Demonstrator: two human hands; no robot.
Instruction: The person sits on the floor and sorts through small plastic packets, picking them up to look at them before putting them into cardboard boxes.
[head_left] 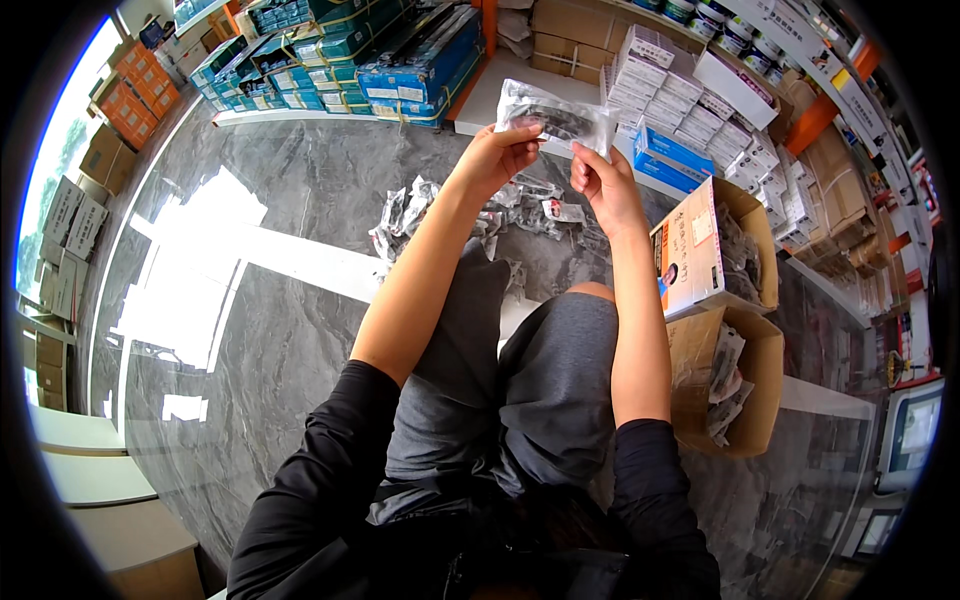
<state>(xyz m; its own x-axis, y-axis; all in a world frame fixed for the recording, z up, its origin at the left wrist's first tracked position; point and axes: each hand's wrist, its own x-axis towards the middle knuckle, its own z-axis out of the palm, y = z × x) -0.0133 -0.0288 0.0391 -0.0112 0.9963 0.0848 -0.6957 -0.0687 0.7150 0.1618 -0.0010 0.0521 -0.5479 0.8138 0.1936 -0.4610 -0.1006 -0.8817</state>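
Note:
Both arms reach forward, holding up a clear plastic bag (556, 116) with dark parts inside; their exact kind I cannot make out. My left hand (497, 158) pinches the bag's lower left edge between thumb and fingers. At the lower right corner, my right hand (608, 187) grips it the same way. Below and beyond my knees, a loose pile of similar bagged parts (410, 212) lies on the floor, partly hidden by my arms. One bag in it shows a red and white label (563, 211).
Two open cardboard boxes stand to my right: a printed one (690, 255) and a plain brown one (695, 365), both holding bagged items. Ahead are stacked blue-green cartons (405, 80), white small boxes (650, 85) and a blue box (672, 158). Grey marbled floor (300, 370) spreads left.

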